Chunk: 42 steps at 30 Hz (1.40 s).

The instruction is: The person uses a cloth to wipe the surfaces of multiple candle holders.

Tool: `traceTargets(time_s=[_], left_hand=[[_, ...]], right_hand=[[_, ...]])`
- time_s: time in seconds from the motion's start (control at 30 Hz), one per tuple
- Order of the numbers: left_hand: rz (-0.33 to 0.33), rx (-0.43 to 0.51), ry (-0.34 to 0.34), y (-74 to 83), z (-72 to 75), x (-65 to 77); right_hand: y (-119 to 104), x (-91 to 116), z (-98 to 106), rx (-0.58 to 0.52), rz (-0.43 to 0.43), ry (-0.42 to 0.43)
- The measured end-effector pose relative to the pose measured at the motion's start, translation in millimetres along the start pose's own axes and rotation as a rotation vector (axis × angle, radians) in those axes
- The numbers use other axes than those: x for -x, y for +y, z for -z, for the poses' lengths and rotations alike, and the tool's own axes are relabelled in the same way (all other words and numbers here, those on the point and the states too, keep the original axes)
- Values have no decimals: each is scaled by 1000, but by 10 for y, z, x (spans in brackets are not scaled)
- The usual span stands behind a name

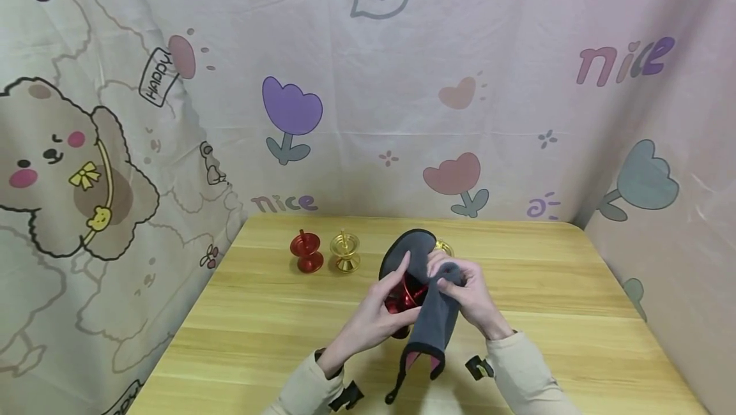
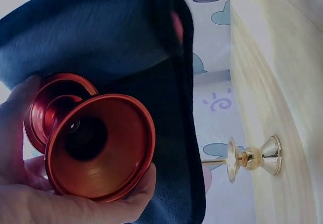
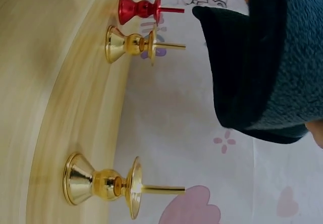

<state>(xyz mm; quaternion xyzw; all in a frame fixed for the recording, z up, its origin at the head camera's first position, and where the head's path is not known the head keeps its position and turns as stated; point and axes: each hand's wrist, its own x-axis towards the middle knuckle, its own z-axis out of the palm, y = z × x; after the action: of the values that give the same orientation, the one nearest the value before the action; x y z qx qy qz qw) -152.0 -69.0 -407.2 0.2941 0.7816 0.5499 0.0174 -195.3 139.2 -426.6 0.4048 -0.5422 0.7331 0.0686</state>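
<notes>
Your left hand point(image 1: 374, 319) grips the red candle holder point(image 2: 98, 141); your right hand point(image 1: 476, 287) pinches the gray cloth point(image 1: 432, 322). Best steady the holder and press lightly.

On the table point(image 1: 230, 338), two candle holders point(image 1: 307, 256) stand left of the cloth point(image 1: 434, 319), a third holder point(image 3: 107, 185) behind it.

Cartoon-printed cloth point(image 1: 368, 108) behind wooden table point(image 1: 552, 281)
</notes>
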Motion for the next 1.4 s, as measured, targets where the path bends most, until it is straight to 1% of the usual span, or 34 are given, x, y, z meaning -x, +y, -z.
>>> traceTargets(time_s=[0.07, 0.17, 0.27, 0.3, 0.33, 0.37, 0.43, 0.5, 0.57, 0.63, 0.73, 0.87, 0.97, 1.07, 1.13, 1.2, 1.4], left_hand=[[-1, -1, 7, -1, 5, 6], [13, 36, 12, 14, 15, 12], [20, 90, 15, 40, 29, 13], [28, 106, 18, 49, 34, 12], [37, 124, 20, 56, 38, 11], [47, 138, 24, 65, 44, 11], [64, 164, 31, 72, 51, 9], [75, 184, 42, 73, 57, 11], [62, 192, 50, 68, 62, 15], [46, 190, 58, 61, 66, 22], [27, 182, 63, 51, 62, 23], [20, 172, 63, 43, 54, 28], [32, 182, 70, 42, 48, 33], [58, 207, 89, 49, 37, 31], [77, 235, 101, 58, 31, 28], [85, 255, 108, 66, 26, 25], [67, 282, 119, 75, 20, 30]], right_hand=[[-10, -11, -4, -36, -6, 40], [-47, -13, -7, -122, -70, 77], [-78, -4, -6, -167, -148, 62], [-84, 0, -9, -165, -162, 54], [-88, 4, -15, -134, -163, 48], [-91, 8, -25, -72, -148, 46], [-91, 21, -48, 78, -84, 44], [-87, 35, -69, 226, 5, 47], [-82, 48, -87, 327, 97, 46], [-76, 60, -98, 346, 164, 30], [-71, 74, -105, 340, 234, 21], [-70, 99, -105, 330, 281, 19], [-61, 111, -104, 330, 327, 3], [-52, 100, -111, 346, 397, -21], [-52, 86, -122, 369, 449, -39], [-59, 65, -135, 420, 499, -54], [-118, 15, -172, 596, 618, -90]])
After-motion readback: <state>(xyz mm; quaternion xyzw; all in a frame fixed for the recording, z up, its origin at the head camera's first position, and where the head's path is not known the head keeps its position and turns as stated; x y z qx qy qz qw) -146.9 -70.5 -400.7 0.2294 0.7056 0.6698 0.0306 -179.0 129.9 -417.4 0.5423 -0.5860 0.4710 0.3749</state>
